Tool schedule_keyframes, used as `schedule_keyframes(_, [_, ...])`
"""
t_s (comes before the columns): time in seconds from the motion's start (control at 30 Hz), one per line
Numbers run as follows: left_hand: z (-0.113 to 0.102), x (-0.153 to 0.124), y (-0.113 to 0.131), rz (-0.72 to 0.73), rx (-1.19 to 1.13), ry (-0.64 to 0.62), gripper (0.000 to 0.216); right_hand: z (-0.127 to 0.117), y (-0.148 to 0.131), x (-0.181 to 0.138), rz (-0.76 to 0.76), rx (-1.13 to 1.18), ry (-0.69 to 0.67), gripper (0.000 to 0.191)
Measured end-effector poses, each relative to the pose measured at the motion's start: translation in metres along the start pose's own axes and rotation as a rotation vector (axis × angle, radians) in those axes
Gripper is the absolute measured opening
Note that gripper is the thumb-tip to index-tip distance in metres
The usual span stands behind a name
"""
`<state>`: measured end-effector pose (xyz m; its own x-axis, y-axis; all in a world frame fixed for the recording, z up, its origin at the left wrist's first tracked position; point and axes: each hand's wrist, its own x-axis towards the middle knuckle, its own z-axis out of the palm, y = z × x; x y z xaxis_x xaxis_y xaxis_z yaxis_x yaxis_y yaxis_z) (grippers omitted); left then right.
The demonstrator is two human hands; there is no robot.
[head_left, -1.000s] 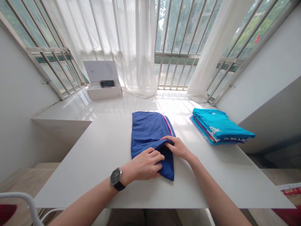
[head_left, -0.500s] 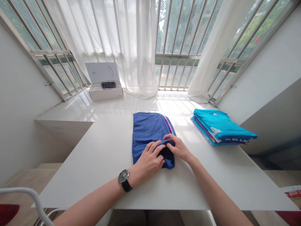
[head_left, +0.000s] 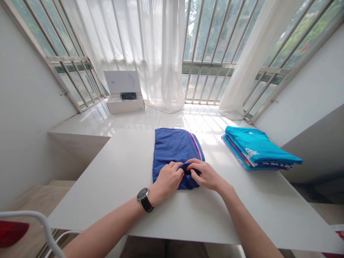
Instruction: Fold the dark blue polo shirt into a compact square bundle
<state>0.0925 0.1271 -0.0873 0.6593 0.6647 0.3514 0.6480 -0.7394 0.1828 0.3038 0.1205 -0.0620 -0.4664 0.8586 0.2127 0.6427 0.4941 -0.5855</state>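
A dark blue garment [head_left: 174,150] with a pink and white stripe along its right edge lies folded on the white table [head_left: 120,179]. My left hand [head_left: 168,179], with a black watch on its wrist, has its fingers curled on the garment's near folded edge. My right hand [head_left: 206,175] pinches the same edge just to the right. The two hands almost touch over the fold.
A stack of folded shirts [head_left: 258,148], turquoise on top, sits at the table's right. An open white box [head_left: 125,93] stands on the glossy window ledge behind. White curtains and barred windows fill the back. A white chair frame [head_left: 40,229] shows at the lower left.
Both hands have moved away from me with the garment's near end, rolling it over so the garment is now shorter. The view has shifted slightly left.
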Motion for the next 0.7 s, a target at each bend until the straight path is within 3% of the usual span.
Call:
schedule_keyframes(0.07, [0.0, 0.001, -0.001, 0.006, -0.001, -0.021, 0.022, -0.003, -0.006, -0.001, 0.008, -0.037, -0.07, 0.017])
schedule_keyframes(0.17, [0.0, 0.002, -0.002, 0.003, 0.0, -0.034, 0.021, -0.003, -0.009, -0.003, 0.023, -0.111, -0.137, 0.034])
schedule_keyframes(0.23, [-0.003, 0.001, -0.003, 0.009, -0.014, -0.03, 0.023, -0.002, -0.006, -0.003, 0.024, -0.161, -0.142, 0.026])
schedule_keyframes(0.3, [-0.009, 0.0, -0.003, 0.031, -0.032, -0.026, 0.022, -0.001, -0.002, -0.002, 0.013, -0.193, -0.118, 0.012])
schedule_keyframes(0.5, [-0.028, -0.003, -0.01, 0.177, -0.026, -0.068, 0.037, -0.002, 0.002, 0.0, -0.096, -0.241, 0.018, 0.007])
schedule_keyframes(0.7, [-0.028, -0.005, -0.014, 0.269, 0.03, -0.04, 0.018, 0.0, 0.003, -0.001, -0.172, -0.281, 0.073, 0.008])
